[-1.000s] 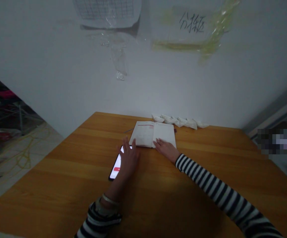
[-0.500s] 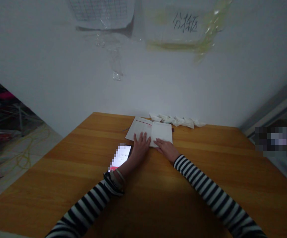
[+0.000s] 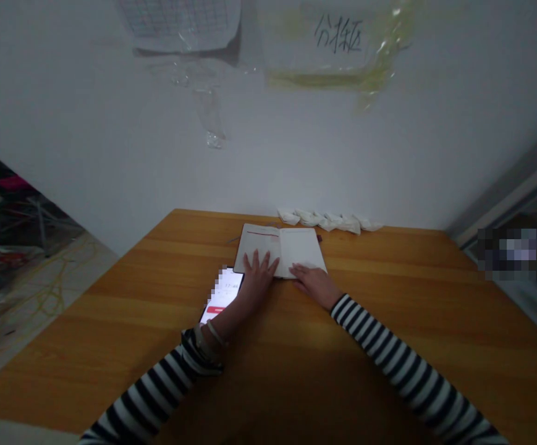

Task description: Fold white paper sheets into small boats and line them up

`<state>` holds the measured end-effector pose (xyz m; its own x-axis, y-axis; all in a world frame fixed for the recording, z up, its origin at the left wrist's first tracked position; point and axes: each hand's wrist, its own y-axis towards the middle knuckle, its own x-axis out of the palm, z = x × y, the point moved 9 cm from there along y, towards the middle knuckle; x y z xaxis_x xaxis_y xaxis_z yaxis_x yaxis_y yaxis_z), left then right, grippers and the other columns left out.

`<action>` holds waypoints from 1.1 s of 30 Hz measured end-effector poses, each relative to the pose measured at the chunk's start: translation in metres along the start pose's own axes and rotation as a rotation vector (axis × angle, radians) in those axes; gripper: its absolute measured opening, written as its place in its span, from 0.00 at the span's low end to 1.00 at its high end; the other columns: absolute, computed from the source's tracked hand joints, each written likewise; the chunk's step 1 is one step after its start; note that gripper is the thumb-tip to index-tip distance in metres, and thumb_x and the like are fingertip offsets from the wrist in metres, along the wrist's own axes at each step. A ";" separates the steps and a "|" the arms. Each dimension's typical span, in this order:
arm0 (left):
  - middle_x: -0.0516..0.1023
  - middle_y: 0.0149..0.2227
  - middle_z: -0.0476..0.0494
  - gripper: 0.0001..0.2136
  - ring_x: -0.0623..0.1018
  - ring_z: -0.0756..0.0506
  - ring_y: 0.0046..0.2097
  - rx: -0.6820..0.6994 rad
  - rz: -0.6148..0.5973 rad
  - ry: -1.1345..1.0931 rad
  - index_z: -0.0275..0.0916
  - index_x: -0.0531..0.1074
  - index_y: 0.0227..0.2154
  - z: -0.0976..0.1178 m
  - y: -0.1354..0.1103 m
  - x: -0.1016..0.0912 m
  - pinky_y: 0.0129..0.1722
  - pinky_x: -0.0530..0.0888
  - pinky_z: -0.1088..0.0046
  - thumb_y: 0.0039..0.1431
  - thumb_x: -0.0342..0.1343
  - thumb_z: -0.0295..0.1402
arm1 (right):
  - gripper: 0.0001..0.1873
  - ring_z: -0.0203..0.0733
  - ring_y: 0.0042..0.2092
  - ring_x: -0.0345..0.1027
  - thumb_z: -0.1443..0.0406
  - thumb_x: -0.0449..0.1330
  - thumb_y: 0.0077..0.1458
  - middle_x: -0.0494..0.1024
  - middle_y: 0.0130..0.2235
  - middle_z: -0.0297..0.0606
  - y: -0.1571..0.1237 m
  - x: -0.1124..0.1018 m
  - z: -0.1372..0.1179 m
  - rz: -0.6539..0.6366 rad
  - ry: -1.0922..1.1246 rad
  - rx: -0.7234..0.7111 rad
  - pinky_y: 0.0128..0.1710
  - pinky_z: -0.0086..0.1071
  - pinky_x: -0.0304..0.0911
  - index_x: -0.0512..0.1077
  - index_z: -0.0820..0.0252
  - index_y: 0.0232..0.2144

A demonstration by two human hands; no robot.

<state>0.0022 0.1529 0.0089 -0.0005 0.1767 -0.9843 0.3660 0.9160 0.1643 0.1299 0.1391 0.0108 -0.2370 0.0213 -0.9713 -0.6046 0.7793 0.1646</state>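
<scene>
An open notebook (image 3: 300,247) lies flat on the wooden table, its pale pages spread and a red line near the top of the left page. My left hand (image 3: 257,278) rests on the lower left page, fingers spread. On the lower edge of the right page lies my right hand (image 3: 315,283), palm down with its fingers stretched out. Neither hand grips anything. A lit phone (image 3: 224,290) lies face up just left of my left hand, and my left wrist and forearm cover part of it.
Several folded white tissues (image 3: 328,221) line the wall behind the notebook. Taped papers (image 3: 337,43) hang on the wall (image 3: 296,154). Yellow cord (image 3: 55,290) lies on the floor left of the table (image 3: 287,364).
The notebook has turned slightly and lies straighter and flatter, its lower edge nearer to me. Both hands have stayed on its pages, shifting a little with it. The camera view has shifted slightly.
</scene>
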 end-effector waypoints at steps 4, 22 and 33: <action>0.63 0.67 0.30 0.27 0.59 0.28 0.68 0.036 -0.031 -0.007 0.44 0.63 0.64 0.013 -0.018 -0.003 0.64 0.53 0.34 0.64 0.44 0.20 | 0.22 0.51 0.62 0.67 0.69 0.58 0.63 0.71 0.61 0.54 -0.025 -0.006 -0.017 0.003 0.025 0.002 0.59 0.45 0.66 0.68 0.66 0.59; 0.63 0.67 0.37 0.27 0.56 0.40 0.70 0.643 0.024 -0.237 0.41 0.54 0.67 0.071 -0.172 -0.035 0.67 0.63 0.56 0.67 0.47 0.22 | 0.21 0.54 0.64 0.62 0.60 0.53 0.65 0.73 0.60 0.52 -0.109 -0.026 0.058 0.336 0.348 0.293 0.64 0.56 0.57 0.72 0.62 0.56; 0.43 0.73 0.33 0.39 0.44 0.35 0.73 0.577 -0.198 -0.229 0.36 0.37 0.71 0.117 -0.139 -0.037 0.68 0.54 0.49 0.61 0.50 0.25 | 0.22 0.49 0.50 0.74 0.55 0.53 0.62 0.81 0.49 0.49 -0.120 -0.021 0.116 0.651 0.648 0.539 0.54 0.48 0.67 0.75 0.63 0.50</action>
<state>0.0600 -0.0234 0.0151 0.0556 -0.1152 -0.9918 0.8203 0.5716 -0.0204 0.2958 0.1178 -0.0081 -0.8488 0.3205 -0.4205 0.1636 0.9155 0.3675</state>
